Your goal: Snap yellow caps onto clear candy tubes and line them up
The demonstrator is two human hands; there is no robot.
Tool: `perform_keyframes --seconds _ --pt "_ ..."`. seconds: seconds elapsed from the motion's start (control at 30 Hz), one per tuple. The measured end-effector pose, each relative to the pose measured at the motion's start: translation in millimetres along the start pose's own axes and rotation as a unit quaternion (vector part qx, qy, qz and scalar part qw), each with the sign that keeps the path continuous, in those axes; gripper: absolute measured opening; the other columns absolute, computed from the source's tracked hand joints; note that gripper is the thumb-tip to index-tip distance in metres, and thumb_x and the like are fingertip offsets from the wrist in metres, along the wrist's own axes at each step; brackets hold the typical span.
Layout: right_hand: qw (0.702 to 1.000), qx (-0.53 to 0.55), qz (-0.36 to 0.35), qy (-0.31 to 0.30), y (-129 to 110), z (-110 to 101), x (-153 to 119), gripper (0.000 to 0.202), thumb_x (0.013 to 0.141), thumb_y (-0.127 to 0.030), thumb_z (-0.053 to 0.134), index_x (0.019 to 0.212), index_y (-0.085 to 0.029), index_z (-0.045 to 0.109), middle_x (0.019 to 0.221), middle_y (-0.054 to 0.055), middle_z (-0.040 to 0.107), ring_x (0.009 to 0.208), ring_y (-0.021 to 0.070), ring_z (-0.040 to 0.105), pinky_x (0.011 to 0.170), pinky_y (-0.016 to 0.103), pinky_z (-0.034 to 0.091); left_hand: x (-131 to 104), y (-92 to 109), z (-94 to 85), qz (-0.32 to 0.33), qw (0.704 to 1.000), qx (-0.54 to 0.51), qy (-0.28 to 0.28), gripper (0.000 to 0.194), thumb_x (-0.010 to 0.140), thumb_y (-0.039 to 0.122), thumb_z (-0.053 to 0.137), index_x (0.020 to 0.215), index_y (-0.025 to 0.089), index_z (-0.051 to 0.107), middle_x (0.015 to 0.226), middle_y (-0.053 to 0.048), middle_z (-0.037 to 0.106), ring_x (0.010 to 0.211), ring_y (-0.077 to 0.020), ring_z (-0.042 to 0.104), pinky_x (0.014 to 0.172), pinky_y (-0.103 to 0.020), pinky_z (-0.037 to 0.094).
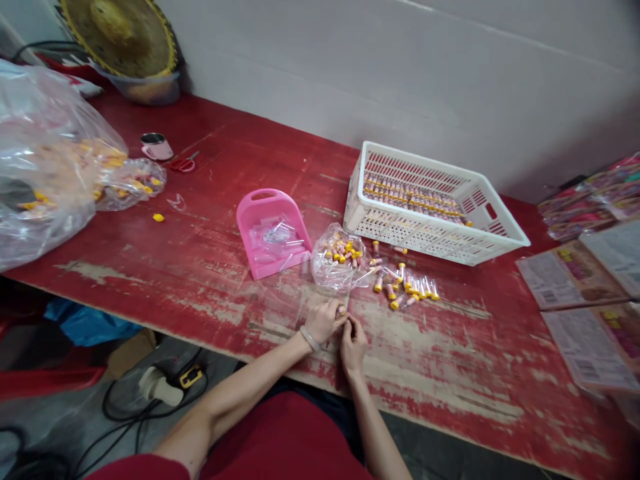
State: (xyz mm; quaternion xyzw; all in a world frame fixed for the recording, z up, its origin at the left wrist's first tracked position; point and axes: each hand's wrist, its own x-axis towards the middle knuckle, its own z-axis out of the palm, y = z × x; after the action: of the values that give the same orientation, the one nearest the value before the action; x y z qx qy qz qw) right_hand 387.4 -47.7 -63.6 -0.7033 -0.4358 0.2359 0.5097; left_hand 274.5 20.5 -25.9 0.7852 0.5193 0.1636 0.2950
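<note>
My left hand point(324, 321), with a pale band at the wrist, is closed around a small pale tube point(342, 310), of which only the end shows. Close beside it, my right hand point(353, 341) has its fingers pinched together, and anything between them is too small to make out. Just beyond the hands lies an open clear plastic bag point(330, 277) with yellow-and-pink pieces point(345, 253) in it. To the right of the bag, several clear tubes with yellow caps point(413, 283) are scattered on the red table point(210, 233).
A pink dustpan-shaped tray point(245, 230) holds clear plastic pieces. Behind, a white crate point(400, 230) contains rows of capped tubes. Large plastic bags point(55, 153), a mug point(157, 147) and red scissors point(184, 163) are at left. Printed packs point(590, 340) stand at right.
</note>
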Motion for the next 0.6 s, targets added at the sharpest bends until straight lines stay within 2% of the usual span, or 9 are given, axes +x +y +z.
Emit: perform_keyframes --seconds 0.07,0.17,0.2,0.27,0.3,0.37,0.47,0.6 --pt "0.998 0.050 0.012 0.020 -12.9 -2.1 -0.3 0.040 0.089 -0.043 0.050 0.114 -0.016 0.062 0.112 0.012 0.066 0.103 0.0229 0.060 0.089 0.036 0.046 0.3 0.6 4.9 -0.018 1.000 0.009 -0.017 0.027 0.091 0.041 0.052 0.104 0.018 0.059 0.099 -0.010 0.069 0.092 -0.0233 0.067 0.079 -0.030 0.048" --pt "0.991 0.133 0.005 0.028 -35.5 2.0 8.5 0.043 0.089 -0.043 0.052 0.124 -0.018 0.056 0.120 0.011 0.062 0.107 0.0214 0.059 0.089 0.034 0.045 -2.6 -0.1 7.0 -0.027 0.998 -0.027 -0.045 0.025 0.088 0.032 0.056 0.110 0.019 0.059 0.103 -0.010 0.069 0.098 -0.0244 0.066 0.083 -0.032 0.049" --pt "0.987 0.155 0.008 0.027 -41.7 6.2 14.3 0.044 0.088 -0.043 0.054 0.123 -0.018 0.056 0.116 0.011 0.064 0.103 0.0205 0.060 0.087 0.033 0.046 -5.3 -0.8 6.5 -0.025 0.997 -0.049 -0.046 0.031 0.087 0.029 0.058 0.116 0.020 0.057 0.107 -0.010 0.068 0.100 -0.0242 0.065 0.085 -0.032 0.049" --pt "0.982 0.187 0.034 0.019 -50.5 17.5 28.7 0.041 0.085 -0.046 0.057 0.114 -0.017 0.060 0.091 0.006 0.068 0.081 0.0171 0.062 0.074 0.029 0.048 -13.0 -2.8 4.4 -0.035 0.995 -0.085 -0.036 0.048 0.085 0.025 0.059 0.131 0.020 0.048 0.112 -0.010 0.068 0.103 -0.0237 0.065 0.087 -0.032 0.049" --pt "0.979 0.198 0.053 0.013 -53.4 23.6 36.1 0.040 0.084 -0.049 0.058 0.106 -0.016 0.062 0.074 0.001 0.064 0.066 0.0148 0.059 0.065 0.027 0.046 -17.8 -4.2 2.9 -0.050 0.994 -0.097 -0.024 0.054 0.085 0.024 0.058 0.136 0.020 0.044 0.110 -0.010 0.068 0.102 -0.0235 0.065 0.087 -0.033 0.050" --pt "0.973 0.214 0.089 -0.003 -58.0 33.8 48.3 0.039 0.084 -0.053 0.056 0.089 -0.016 0.062 0.052 -0.007 0.048 0.046 0.0104 0.043 0.049 0.024 0.037 -27.8 -7.7 -0.4 -0.085 0.990 -0.116 0.007 0.056 0.087 0.023 0.054 0.140 0.018 0.039 0.101 -0.008 0.070 0.094 -0.0225 0.067 0.085 -0.033 0.050" --pt "0.964 0.245 0.097 -0.016 -65.8 39.3 55.2 0.038 0.086 -0.056 0.053 0.082 -0.018 0.058 0.045 -0.011 0.033 0.037 0.0077 0.028 0.041 0.023 0.026 -40.1 -14.1 -4.9 -0.117 0.977 -0.163 0.065 0.047 0.088 0.024 0.050 0.135 0.018 0.046 0.089 -0.005 0.070 0.088 -0.0202 0.067 0.083 -0.032 0.051" --pt "0.972 0.226 0.057 -0.033 -75.4 34.9 53.8 0.038 0.088 -0.055 0.050 0.087 -0.018 0.059 0.047 -0.010 0.036 0.038 0.0079 0.030 0.041 0.023 0.026 -46.4 -21.6 -7.4 -0.125 0.964 -0.209 0.106 0.032 0.089 0.026 0.049 0.118 0.020 0.059 0.099 -0.006 0.071 0.090 -0.0193 0.066 0.084 -0.031 0.051"
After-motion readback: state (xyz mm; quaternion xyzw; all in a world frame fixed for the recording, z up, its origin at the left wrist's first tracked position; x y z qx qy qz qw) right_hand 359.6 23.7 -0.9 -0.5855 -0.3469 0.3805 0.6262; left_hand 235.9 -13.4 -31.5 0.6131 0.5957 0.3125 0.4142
